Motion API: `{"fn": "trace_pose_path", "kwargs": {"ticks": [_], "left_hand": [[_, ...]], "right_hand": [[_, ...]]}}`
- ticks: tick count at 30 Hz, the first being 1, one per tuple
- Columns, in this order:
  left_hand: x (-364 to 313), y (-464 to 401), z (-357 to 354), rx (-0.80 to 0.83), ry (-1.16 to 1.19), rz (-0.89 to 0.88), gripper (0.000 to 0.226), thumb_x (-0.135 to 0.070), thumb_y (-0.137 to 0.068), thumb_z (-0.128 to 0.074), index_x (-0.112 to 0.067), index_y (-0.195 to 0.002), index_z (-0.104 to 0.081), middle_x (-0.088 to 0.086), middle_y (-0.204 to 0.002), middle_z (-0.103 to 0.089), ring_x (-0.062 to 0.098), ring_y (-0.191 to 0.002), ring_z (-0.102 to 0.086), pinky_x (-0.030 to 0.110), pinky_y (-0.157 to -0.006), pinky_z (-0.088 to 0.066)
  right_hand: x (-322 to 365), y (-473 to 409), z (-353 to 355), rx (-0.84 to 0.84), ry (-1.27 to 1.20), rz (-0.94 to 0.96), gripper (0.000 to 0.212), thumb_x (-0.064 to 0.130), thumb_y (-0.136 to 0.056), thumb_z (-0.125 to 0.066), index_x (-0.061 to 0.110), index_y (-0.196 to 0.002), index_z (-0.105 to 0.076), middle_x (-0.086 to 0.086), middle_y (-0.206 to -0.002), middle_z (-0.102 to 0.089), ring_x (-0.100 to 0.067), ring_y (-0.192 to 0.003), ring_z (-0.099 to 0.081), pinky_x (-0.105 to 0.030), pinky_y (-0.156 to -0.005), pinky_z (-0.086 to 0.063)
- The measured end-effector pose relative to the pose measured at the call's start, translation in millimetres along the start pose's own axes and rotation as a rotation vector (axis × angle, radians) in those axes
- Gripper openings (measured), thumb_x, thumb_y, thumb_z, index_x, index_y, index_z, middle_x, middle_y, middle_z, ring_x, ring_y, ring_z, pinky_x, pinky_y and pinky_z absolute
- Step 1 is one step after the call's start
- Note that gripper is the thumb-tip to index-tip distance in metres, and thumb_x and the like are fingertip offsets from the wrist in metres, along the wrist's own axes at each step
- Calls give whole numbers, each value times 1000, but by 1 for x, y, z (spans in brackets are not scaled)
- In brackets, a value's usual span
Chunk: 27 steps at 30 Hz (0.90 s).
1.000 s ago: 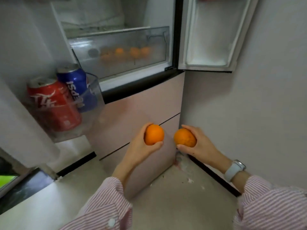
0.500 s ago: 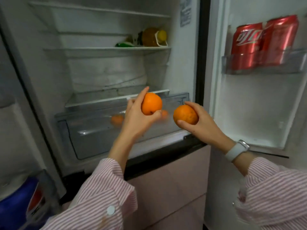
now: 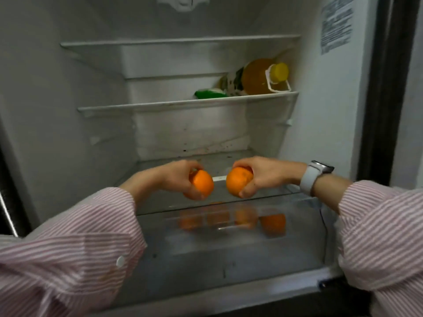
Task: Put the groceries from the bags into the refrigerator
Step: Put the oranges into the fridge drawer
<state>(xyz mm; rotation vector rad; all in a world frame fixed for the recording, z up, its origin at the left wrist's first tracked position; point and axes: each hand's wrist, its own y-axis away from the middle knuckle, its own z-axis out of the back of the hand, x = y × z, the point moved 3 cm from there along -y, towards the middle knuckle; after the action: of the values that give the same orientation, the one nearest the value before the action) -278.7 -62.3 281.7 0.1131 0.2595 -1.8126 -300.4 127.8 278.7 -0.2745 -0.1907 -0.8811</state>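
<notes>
Both my hands reach into the open refrigerator point(image 3: 320, 133), just above the glass shelf point(image 3: 270, 195) that covers the crisper drawer. My left hand point(image 3: 176, 177) grips one orange point(image 3: 202, 184) from above. My right hand point(image 3: 265, 172) grips a second orange point(image 3: 238, 180) the same way, a small gap apart from the first. Several more oranges point(image 3: 273, 224) lie inside the clear crisper drawer point(image 3: 229, 255) below, blurred through its front.
On the middle shelf point(image 3: 183, 102) a juice bottle with a yellow cap point(image 3: 263, 76) lies on its side, with a green packet point(image 3: 211, 93) to its left. The top shelf point(image 3: 178, 41) is bare. The fridge's dark frame point(image 3: 380, 110) runs down the right.
My view rose from the floor and lower drawers to the fridge interior. Both hands carried the oranges up and into the compartment, turning palms down over the glass shelf.
</notes>
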Motion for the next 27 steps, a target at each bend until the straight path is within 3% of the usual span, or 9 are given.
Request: {"fn": "trace_pose_path", "kwargs": {"ticks": [4, 9, 13, 17, 21, 27], "left_hand": [[17, -30, -22, 223, -88, -11, 69, -35, -69, -79, -24, -128, -45, -4, -115, -53, 12, -95, -51, 25, -80, -43], [28, -51, -60, 370, -150, -131, 65, -30, -74, -75, -24, -130, -43, -1, -122, -56, 15, -102, -54, 27, -86, -45], [45, -58, -87, 289, -188, -186, 64, -43, -72, -73, -27, -127, -45, 0, -120, -59, 19, -107, -55, 23, -82, -41], [59, -61, -100, 272, -254, -249, 64, -52, -70, -69, -31, -124, -44, 0, -117, -57, 18, -107, -49, 30, -88, -44], [63, -58, -116, 286, -369, -315, 61, -57, -73, -64, -26, -121, -44, -2, -115, -56, 17, -101, -44, 29, -82, -38], [65, -61, -118, 341, -303, -308, 68, -62, -69, -66, -27, -122, -42, -7, -117, -53, 8, -92, -28, 28, -80, -30]], "right_hand": [[-18, -38, -29, 335, 83, 5, 47, 29, -77, -71, 20, -119, -53, -2, -113, -61, -20, -99, -59, -37, -88, -52], [-29, -67, -51, 596, 167, -23, 63, 29, -77, -70, 20, -131, -40, -3, -125, -50, -22, -109, -53, -34, -95, -47], [-38, -77, -64, 666, 185, -6, 65, 30, -77, -70, 25, -132, -36, 4, -117, -45, -14, -102, -45, -26, -82, -39], [-42, -85, -81, 653, 92, 16, 65, 36, -73, -74, 32, -126, -37, 8, -112, -47, -15, -102, -50, -28, -81, -44], [-39, -88, -103, 639, 145, 96, 62, 34, -71, -76, 25, -120, -39, -3, -115, -52, -20, -101, -52, -39, -86, -49], [-38, -88, -109, 687, 258, 187, 62, 36, -74, -73, 22, -123, -39, -3, -120, -48, -20, -108, -46, -33, -89, -43]]}}
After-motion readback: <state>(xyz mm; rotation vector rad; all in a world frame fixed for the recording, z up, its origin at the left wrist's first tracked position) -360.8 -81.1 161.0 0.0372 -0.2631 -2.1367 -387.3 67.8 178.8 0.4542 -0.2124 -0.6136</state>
